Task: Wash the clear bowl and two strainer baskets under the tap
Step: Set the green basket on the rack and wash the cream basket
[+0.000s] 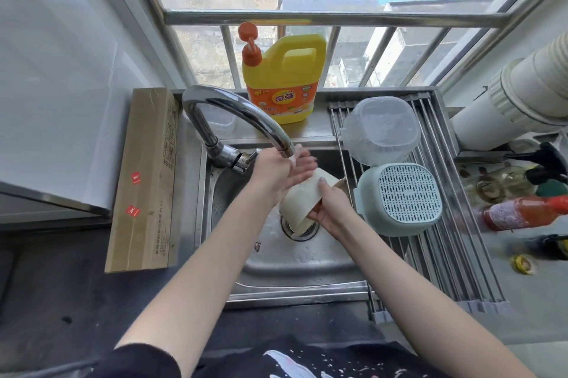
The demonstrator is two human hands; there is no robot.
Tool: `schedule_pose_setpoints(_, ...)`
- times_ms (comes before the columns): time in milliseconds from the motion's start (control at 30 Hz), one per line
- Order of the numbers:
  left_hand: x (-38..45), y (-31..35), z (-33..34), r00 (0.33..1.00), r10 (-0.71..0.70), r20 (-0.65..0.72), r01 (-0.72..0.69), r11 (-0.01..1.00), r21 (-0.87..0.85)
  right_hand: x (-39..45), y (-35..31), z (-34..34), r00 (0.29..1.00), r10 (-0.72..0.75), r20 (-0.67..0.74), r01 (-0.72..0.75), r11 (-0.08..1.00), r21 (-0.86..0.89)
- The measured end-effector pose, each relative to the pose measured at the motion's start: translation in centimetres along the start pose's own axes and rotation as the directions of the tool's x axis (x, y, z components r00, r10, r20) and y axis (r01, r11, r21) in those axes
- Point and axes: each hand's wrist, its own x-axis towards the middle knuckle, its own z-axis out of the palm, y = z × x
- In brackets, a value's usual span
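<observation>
The last wash was judged to be in hand. The clear bowl [382, 131] had been set upside down on the drying rack [436, 224] in the right centre of the frame, and the pale green strainer basket [399, 196] lay inverted just below it, touching or nearly touching it; both were taken as finished. Only the cream strainer basket [302, 201] was held in the middle of the frame, tilted over the drain [299, 230] of the sink [276, 261], below the spout of the tap [239, 119].

The basket's right side was gripped by the right hand [330, 208], thumb laid over its outer wall and fingers curled beneath. The left hand [281, 173] was kept flat, its fingers [302, 162] straight and close together, resting against the basket's upper edge directly under the spout, where a thin run of water could be made out. Whether anything was pinched by that hand could not be told.

For the next move, the basket would probably need turning beneath the stream, then placing on the rack.
</observation>
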Motion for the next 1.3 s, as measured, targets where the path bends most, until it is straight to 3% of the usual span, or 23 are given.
schedule_pose_setpoints(67,1.2,0.7,1.3,0.953,-0.226,0.201,0.277,0.92,-0.278,-0.1,0.4,-0.3,1.0,0.006,-0.015,-0.007,1.0,-0.013)
schedule_pose_setpoints(133,2.4,0.4,1.9,0.903,-0.309,0.297,0.39,0.88,-0.271,-0.2,0.6,-0.6,1.0,0.013,-0.027,-0.014,1.0,-0.018)
schedule_pose_setpoints(367,3.4,-1.3,1.7,0.905,-0.307,0.294,0.304,0.951,0.058,-0.2,0.5,-0.9,0.999,-0.003,0.04,0.009,0.991,-0.133)
schedule_pose_setpoints(467,3.8,-2.2,1.2,0.907,-0.222,0.358,0.232,0.973,0.017,-0.3,0.5,-0.4,0.996,-0.049,0.079,0.066,0.972,-0.227)
schedule_pose_setpoints(567,3.4,-2.2,0.8,0.898,-0.144,0.416,0.232,0.958,-0.17,-0.4,0.5,0.0,0.986,-0.089,0.139,0.131,0.934,-0.333)
schedule_pose_setpoints(700,3.3,-2.0,0.6,0.978,-0.084,0.192,0.097,0.994,-0.059,-0.6,0.5,0.5,0.978,-0.117,0.172,0.187,0.855,-0.483)
schedule_pose_setpoints(767,3.5,-2.0,0.3,0.991,-0.011,0.135,0.003,0.998,0.061,-0.7,0.6,0.8,0.973,-0.146,0.178,0.226,0.758,-0.613)
schedule_pose_setpoints(900,3.5,-1.7,-0.2,0.99,0.087,0.114,-0.127,0.902,0.413,-1.3,0.5,0.8,0.903,-0.314,0.292,0.409,0.426,-0.807)
schedule_pose_setpoints(1033,3.4,-1.9,-0.7,0.923,-0.121,0.364,0.049,0.978,0.203,-1.8,0.7,0.4,0.863,-0.306,0.403,0.491,0.315,-0.812)
schedule_pose_setpoints(1167,3.1,-2.0,-1.0,0.883,-0.117,0.455,0.068,0.99,0.121,-1.1,1.4,0.0,0.834,-0.313,0.455,0.511,0.125,-0.851)
schedule_pose_setpoints(1233,3.1,-2.4,-1.1,0.945,-0.026,0.325,-0.009,0.994,0.106,-1.1,1.7,-0.1,0.823,-0.292,0.487,0.507,-0.009,-0.862)
schedule_pose_setpoints(1300,3.4,-2.9,-1.5,0.986,0.154,0.061,-0.166,0.933,0.319,-1.2,1.6,-0.1,0.812,-0.298,0.502,0.466,-0.187,-0.865)
